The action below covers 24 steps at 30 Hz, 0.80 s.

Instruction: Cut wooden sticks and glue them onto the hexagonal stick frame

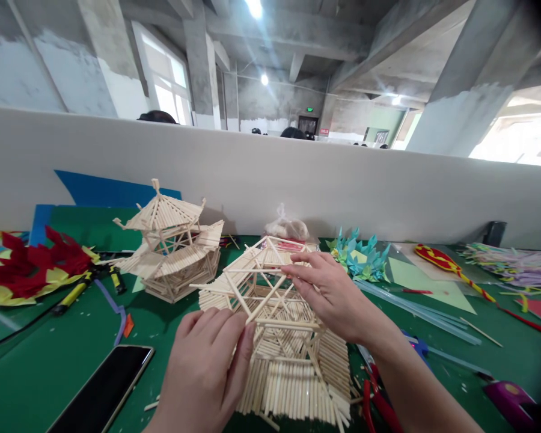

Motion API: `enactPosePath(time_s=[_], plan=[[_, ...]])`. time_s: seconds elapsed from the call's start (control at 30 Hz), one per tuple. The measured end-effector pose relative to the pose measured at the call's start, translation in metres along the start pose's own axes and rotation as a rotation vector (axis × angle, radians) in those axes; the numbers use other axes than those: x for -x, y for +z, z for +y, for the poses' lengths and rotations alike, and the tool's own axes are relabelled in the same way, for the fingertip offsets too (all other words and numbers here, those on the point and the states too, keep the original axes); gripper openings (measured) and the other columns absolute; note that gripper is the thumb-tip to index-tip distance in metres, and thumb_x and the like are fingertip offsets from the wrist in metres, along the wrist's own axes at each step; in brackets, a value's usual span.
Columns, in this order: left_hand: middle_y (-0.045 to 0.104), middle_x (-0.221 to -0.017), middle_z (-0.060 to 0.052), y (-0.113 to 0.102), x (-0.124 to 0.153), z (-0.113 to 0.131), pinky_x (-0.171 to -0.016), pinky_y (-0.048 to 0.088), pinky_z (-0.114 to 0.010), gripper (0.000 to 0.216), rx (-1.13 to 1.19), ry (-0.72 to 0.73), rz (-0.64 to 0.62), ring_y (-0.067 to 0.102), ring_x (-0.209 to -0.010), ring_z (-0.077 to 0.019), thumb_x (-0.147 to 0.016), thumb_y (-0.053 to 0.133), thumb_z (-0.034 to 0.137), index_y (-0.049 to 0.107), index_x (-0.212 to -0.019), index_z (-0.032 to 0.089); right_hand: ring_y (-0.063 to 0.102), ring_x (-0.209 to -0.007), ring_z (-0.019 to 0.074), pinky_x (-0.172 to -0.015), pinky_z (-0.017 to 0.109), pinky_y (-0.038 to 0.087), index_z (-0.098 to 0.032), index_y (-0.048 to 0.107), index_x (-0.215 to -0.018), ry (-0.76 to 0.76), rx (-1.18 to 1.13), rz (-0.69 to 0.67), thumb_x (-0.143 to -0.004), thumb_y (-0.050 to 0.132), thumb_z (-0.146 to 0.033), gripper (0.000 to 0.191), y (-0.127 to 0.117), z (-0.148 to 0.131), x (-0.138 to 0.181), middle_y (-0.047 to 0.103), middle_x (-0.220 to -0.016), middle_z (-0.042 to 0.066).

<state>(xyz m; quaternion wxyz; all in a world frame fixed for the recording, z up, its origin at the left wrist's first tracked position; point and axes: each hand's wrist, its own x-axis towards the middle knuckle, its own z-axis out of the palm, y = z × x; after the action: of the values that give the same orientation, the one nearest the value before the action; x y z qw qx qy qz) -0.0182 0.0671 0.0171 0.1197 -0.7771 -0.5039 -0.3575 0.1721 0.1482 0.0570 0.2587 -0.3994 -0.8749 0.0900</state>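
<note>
In front of me stands an open pavilion model made of thin wooden sticks point(282, 385), with slatted roof panels below and a bare stick frame on top. My left hand point(210, 361) is closed at the near left corner of this frame, thumb and fingertips pinching it. My right hand point(327, 294) reaches over from the right, its fingertips together at a stick joint high on the frame. Whether a loose stick is between those fingertips is hard to see. Behind to the left stands a second stick pavilion point(171, 243) with a pointed, slatted roof.
A phone point(103, 388) lies at the front left. Red paper petals point(31, 264) and a blue paper flower point(358, 255) flank the models. Clear glue sticks point(421, 310), red-handled pliers point(379, 397) and a purple tool point(509, 400) lie right. A white partition point(243, 180) closes the back.
</note>
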Motion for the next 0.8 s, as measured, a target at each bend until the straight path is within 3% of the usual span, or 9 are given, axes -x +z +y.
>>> enactPosePath(time_s=[0.37,0.57,0.8], plan=[[0.054,-0.071,-0.001,0.001,0.003,-0.001,-0.067,0.033,-0.035,0.008,0.058,-0.029,-0.018,0.047,-0.067,-0.0167,-0.083,0.044,0.014,0.050,-0.080,0.019,0.044,-0.108,0.0183,-0.094,0.037,0.032,-0.026,0.058,-0.112,-0.057,0.009,0.041,-0.086,0.046,-0.019,0.030,-0.006,-0.002,-0.003,0.055,-0.114,0.003],[0.052,-0.069,0.000,0.002,0.002,-0.001,-0.066,0.032,-0.035,0.010,0.096,-0.038,-0.015,0.045,-0.066,-0.0162,-0.083,0.043,0.013,0.050,-0.079,0.019,0.049,-0.091,0.0149,-0.085,0.029,0.038,-0.024,0.062,-0.107,-0.207,-0.049,-0.014,-0.083,0.051,-0.018,0.027,-0.009,-0.007,-0.010,0.060,-0.096,0.002],[0.050,-0.070,0.000,0.000,0.001,-0.002,-0.065,0.032,-0.034,0.009,0.132,-0.036,-0.044,0.044,-0.066,-0.0158,-0.083,0.044,0.012,0.050,-0.079,0.018,0.050,-0.079,0.0141,-0.078,0.029,0.038,-0.023,0.070,-0.089,-0.368,0.054,-0.044,-0.081,0.052,-0.014,0.021,-0.004,-0.008,-0.023,0.060,-0.081,0.001]])
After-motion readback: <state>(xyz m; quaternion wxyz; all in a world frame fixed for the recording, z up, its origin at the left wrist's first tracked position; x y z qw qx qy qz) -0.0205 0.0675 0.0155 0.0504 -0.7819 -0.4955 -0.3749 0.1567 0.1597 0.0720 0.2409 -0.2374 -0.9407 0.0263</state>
